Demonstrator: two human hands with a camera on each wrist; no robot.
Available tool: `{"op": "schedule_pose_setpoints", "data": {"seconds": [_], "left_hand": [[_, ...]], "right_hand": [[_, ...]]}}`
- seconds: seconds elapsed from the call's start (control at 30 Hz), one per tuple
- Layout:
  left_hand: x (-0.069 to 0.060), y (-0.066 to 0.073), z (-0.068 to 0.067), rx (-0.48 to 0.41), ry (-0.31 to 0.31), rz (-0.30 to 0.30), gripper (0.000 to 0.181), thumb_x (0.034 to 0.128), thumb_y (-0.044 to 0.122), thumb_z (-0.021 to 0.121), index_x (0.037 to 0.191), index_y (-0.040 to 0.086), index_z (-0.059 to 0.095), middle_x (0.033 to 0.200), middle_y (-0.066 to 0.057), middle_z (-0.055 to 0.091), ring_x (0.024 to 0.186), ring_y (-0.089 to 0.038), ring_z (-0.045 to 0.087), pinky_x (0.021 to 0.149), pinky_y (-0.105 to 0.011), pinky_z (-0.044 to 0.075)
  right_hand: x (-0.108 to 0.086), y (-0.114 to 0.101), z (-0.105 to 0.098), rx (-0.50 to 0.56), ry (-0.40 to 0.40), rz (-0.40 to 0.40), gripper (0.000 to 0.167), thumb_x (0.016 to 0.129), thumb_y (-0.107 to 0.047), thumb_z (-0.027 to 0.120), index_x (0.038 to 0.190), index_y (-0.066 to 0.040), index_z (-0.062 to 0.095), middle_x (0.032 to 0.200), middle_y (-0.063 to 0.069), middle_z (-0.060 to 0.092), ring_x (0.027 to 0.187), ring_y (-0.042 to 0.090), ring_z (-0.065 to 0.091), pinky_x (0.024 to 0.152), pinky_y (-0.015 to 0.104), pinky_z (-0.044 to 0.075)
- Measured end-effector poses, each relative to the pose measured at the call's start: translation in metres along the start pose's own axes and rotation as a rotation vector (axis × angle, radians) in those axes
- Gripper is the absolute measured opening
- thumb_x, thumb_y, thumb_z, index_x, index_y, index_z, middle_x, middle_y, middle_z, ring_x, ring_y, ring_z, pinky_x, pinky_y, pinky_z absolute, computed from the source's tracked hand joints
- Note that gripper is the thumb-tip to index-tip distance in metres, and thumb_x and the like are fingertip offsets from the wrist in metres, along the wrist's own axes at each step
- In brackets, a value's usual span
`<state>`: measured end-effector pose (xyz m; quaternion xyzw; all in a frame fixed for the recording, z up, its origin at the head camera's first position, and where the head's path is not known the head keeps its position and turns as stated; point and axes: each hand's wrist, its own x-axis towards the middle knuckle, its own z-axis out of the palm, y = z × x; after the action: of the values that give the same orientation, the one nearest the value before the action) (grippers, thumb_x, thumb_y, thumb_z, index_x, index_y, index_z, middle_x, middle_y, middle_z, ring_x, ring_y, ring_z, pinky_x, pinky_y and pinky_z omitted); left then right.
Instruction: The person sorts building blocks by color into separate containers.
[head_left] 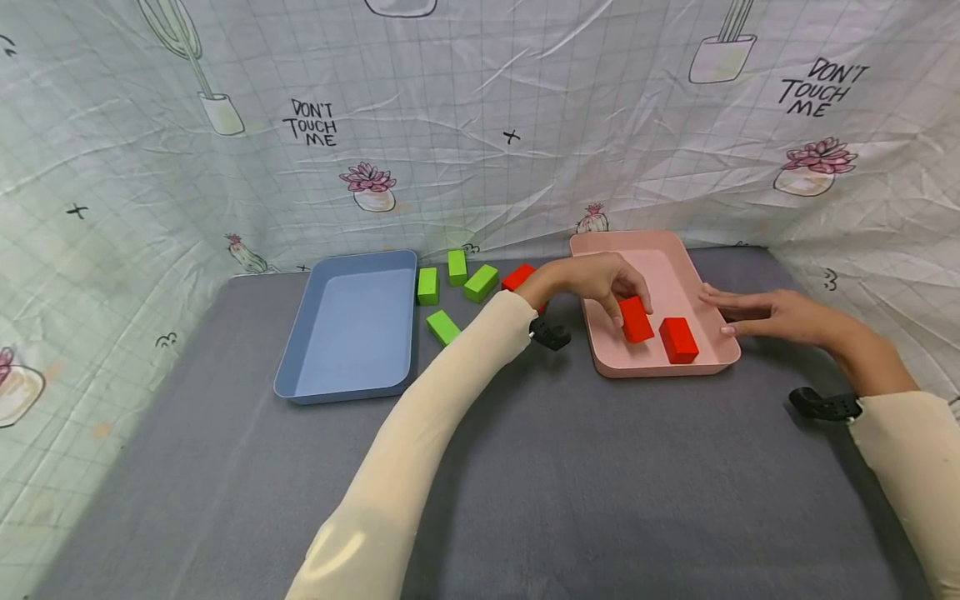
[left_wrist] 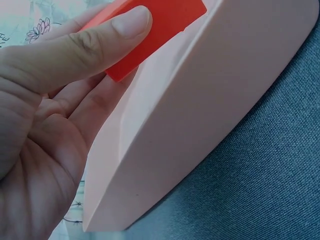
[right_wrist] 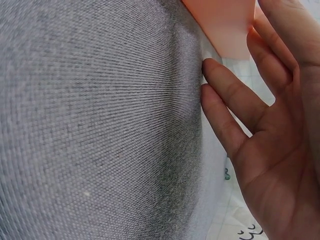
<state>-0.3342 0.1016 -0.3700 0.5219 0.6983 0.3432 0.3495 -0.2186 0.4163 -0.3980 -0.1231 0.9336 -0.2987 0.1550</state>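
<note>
One red block point(head_left: 636, 320) clamped between thumb and fingers of the left hand point(head_left: 600, 275), inside the outline of the pink tray point(head_left: 645, 372), toward the table's point(head_left: 600, 483) far right corner. From where I stand, can't tell whether its underside touches the tray floor or hangs just above. Second red block point(head_left: 678, 342) lies loose in the same tray, just to the right, near the front wall. Right hand point(head_left: 787, 315): fingers straight, spread apart, gripping nothing, tips at the tray's right wall; probably steadying it.

Step in hand, my read: setting a red block down in the pink tray. Next move seems to call for resting it flat beside its neighbour, then loosening the pinch and lifting out without bumping that neighbour or the left wall.

Another red block point(head_left: 517, 275) shows on the table between the trays, partly behind the left wrist; can't tell if more hide there. Four green blocks point(head_left: 481, 283) lie near the far edge, beside the blue tray point(head_left: 345, 325) toward the far left corner.
</note>
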Motion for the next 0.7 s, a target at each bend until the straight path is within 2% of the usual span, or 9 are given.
{"op": "schedule_pose_setpoints", "data": {"seconds": [0.33,0.53,0.7], "left_hand": [[0.003,-0.004,-0.001,0.014,0.034,0.013,0.038,0.0794,-0.01,0.081,0.115,-0.001,0.074,0.113,-0.007,0.073,0.104,-0.014,0.064,0.097,-0.021,0.049],[0.007,-0.006,-0.002,0.001,0.032,0.036,0.038,0.0782,-0.01,0.082,0.114,-0.003,0.074,0.113,-0.009,0.072,0.106,-0.014,0.065,0.099,-0.021,0.049],[0.013,-0.009,-0.003,0.014,0.026,0.024,0.041,0.079,-0.008,0.083,0.119,-0.003,0.072,0.115,-0.009,0.071,0.109,-0.015,0.062,0.101,-0.02,0.047]], "right_hand": [[-0.001,-0.001,0.0,0.005,0.004,0.005,0.067,0.092,-0.037,0.075,0.153,-0.032,0.047,0.164,0.006,0.029,0.147,0.041,0.028,0.107,0.059,0.028],[0.0,0.001,0.0,0.002,0.003,-0.001,0.067,0.093,-0.037,0.075,0.153,-0.031,0.047,0.164,0.008,0.029,0.147,0.043,0.028,0.108,0.062,0.028],[0.001,0.001,0.0,0.014,0.001,-0.008,0.066,0.093,-0.035,0.075,0.153,-0.029,0.048,0.163,0.01,0.028,0.148,0.044,0.026,0.108,0.065,0.026]]}}
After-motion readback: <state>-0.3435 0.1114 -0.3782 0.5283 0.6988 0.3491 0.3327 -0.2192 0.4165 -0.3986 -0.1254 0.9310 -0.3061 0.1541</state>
